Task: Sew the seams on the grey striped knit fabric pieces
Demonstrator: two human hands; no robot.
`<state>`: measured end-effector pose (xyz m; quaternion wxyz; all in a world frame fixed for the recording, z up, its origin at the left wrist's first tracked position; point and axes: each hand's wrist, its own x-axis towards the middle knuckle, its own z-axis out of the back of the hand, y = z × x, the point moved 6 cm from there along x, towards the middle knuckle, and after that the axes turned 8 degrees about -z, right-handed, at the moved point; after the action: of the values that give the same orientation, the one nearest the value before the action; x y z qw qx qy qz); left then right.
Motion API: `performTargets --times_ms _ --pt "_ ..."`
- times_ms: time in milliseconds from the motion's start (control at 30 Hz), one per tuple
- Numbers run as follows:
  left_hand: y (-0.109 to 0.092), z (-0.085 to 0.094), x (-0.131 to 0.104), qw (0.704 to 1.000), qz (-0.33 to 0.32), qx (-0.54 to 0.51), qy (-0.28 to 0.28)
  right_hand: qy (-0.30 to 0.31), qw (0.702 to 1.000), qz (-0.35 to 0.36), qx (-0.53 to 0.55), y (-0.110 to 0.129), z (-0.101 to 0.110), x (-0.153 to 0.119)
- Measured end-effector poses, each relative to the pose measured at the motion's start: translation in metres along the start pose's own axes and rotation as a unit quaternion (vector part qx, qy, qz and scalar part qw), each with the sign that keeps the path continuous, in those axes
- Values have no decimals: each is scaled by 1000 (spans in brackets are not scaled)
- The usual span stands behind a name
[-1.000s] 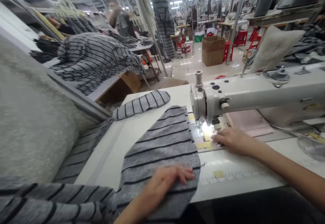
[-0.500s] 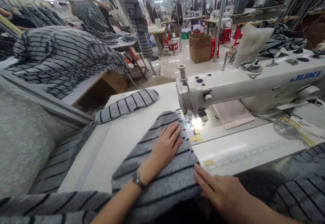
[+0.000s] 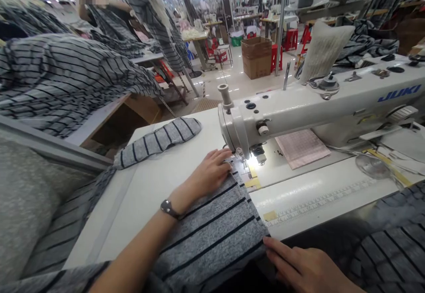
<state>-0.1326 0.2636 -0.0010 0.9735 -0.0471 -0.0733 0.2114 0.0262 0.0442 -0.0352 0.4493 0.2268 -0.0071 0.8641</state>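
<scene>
A grey knit fabric piece with dark stripes (image 3: 212, 226) lies on the sewing table, its right edge running down from the presser foot (image 3: 244, 165). At its far end, beside the needle area, my left hand (image 3: 210, 173) has its fingers bent and drawn together on the cloth. My right hand (image 3: 302, 264) pinches the near right corner between thumb and fingers, at the table's front edge. The white sewing machine (image 3: 282, 116) stands just right of the cloth, with its lamp lit. Part of the cloth's far end is hidden under my left hand.
Another striped piece (image 3: 159, 142) lies on the table's far left. A folded pink cloth (image 3: 302, 148) rests under the machine arm. A measuring tape strip (image 3: 308, 211) runs along the front edge. Striped cloth is heaped (image 3: 73, 71) at the left; a person (image 3: 106, 14) stands beyond.
My left hand has moved from lying flat on the cloth to its far end by the presser foot, fingers now bent. My right hand has shifted slightly nearer and right with the corner.
</scene>
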Motion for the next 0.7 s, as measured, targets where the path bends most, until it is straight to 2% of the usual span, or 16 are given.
performTargets --times_ms 167,400,567,700 --pt "12 7 6 991 38 -113 57 34 999 1 33 0 3 0" --pt "22 -7 25 980 69 -141 121 9 993 -98 60 -6 4 -6" --pt "20 -10 31 977 100 -128 137 47 996 -73 15 -2 -1 -5" --pt "20 -11 30 975 113 -129 143 48 997 -61 18 -3 -1 3"
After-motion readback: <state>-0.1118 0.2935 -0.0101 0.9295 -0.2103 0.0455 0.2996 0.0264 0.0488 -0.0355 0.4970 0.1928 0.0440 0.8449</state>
